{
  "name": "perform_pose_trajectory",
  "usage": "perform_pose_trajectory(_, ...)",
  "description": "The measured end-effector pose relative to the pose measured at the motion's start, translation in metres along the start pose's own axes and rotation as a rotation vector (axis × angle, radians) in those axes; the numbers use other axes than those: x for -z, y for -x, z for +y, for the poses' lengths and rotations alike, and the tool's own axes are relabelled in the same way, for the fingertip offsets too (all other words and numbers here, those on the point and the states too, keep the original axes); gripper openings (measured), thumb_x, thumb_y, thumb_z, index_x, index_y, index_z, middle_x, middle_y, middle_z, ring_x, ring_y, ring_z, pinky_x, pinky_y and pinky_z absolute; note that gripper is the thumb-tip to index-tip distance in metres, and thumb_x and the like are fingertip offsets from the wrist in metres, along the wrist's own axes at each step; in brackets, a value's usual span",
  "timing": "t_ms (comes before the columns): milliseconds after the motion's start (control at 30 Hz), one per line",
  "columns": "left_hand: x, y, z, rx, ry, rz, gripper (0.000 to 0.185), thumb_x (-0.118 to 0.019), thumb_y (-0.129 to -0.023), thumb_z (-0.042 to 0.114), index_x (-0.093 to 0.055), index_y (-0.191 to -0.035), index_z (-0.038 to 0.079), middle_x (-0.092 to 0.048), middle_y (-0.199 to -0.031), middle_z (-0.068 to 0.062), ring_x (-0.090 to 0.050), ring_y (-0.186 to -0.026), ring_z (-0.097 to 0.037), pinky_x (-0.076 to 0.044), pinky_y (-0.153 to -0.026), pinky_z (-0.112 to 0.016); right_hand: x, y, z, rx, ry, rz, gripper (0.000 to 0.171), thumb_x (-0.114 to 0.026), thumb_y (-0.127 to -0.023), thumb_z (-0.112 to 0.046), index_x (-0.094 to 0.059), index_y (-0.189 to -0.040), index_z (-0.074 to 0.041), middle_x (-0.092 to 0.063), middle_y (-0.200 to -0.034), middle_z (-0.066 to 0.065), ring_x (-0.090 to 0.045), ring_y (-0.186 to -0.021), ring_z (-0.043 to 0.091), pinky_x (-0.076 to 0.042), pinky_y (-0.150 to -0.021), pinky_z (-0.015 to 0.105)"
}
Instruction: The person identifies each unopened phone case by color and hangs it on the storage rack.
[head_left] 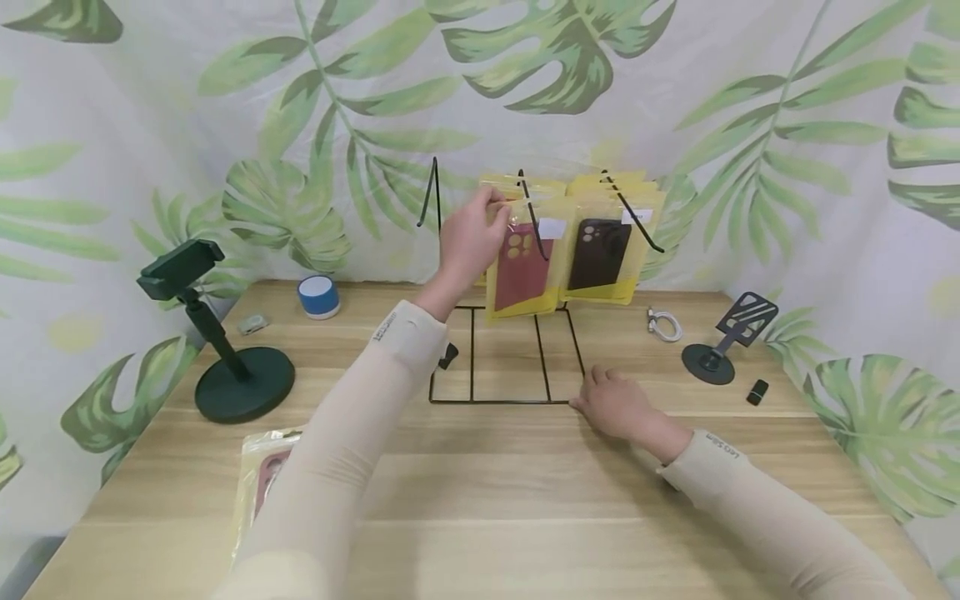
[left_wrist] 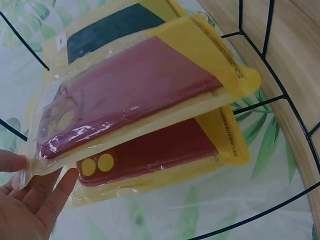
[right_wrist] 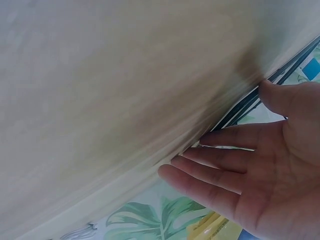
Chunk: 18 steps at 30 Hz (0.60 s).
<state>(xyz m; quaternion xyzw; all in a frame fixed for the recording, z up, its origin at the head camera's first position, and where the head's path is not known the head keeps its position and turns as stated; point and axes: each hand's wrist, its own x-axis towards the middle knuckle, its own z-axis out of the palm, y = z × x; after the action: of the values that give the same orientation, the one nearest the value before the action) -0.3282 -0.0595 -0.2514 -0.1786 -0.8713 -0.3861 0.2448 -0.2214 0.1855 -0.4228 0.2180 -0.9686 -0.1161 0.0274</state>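
Observation:
A packaged red phone case [head_left: 522, 267] hangs at the middle hook [head_left: 534, 218] of a black wire rack [head_left: 498, 402]. My left hand [head_left: 472, 235] pinches its clear-and-yellow bag by the upper corner, thumb on one face and fingers on the other. In the left wrist view, another bagged red case [left_wrist: 150, 155] hangs behind it. Bagged dark phone cases [head_left: 597, 254] hang from the right hook. My right hand [head_left: 617, 404] rests on the table by the rack's front right corner, fingers extended, fingertips [right_wrist: 172, 175] against the tabletop.
A phone stand [head_left: 243, 383], a blue-and-white cylinder [head_left: 318, 297] and a bagged pink case [head_left: 266, 467] are at left. To the right lie a coiled white cable [head_left: 665, 325], a small black stand [head_left: 708, 364] and a black USB stick [head_left: 757, 392]. The rack's left hook [head_left: 429, 192] is bare.

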Motion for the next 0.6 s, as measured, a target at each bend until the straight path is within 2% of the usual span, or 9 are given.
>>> perform_pose_trajectory(100,-0.002,-0.007,0.000,0.015,-0.017,0.002,0.023,-0.051,-0.104,0.029,-0.061,-0.114,0.011,-0.076,-0.093,-0.008,-0.035,-0.044,-0.013,-0.027,-0.042,-0.025,-0.001,0.000,0.001,-0.005,-0.009,-0.026,0.062,-0.049,-0.103,-0.041,-0.055,-0.130,0.015,-0.058,-0.131,0.032,-0.060,-0.117,0.044,-0.059,-0.085,0.054)
perform_pose_trajectory(300,-0.003,-0.015,-0.002,0.032,-0.083,-0.004,0.022,-0.049,-0.104,0.027,-0.060,-0.114,0.011,-0.064,-0.070,-0.008,-0.036,-0.045,-0.014,-0.028,-0.042,-0.026,0.001,0.000,-0.001,-0.015,-0.028,-0.046,0.063,-0.049,-0.103,-0.040,-0.053,-0.132,0.016,-0.056,-0.134,0.033,-0.058,-0.120,0.045,-0.057,-0.089,0.055)
perform_pose_trajectory(600,-0.005,-0.020,-0.006,0.001,-0.153,0.025,0.022,-0.048,-0.103,0.025,-0.059,-0.114,0.009,-0.063,-0.070,-0.008,-0.036,-0.046,-0.014,-0.030,-0.044,-0.028,0.004,0.002,-0.001,-0.040,-0.055,-0.042,0.062,-0.049,-0.103,-0.040,-0.053,-0.131,0.015,-0.056,-0.133,0.032,-0.059,-0.118,0.045,-0.058,-0.086,0.055)
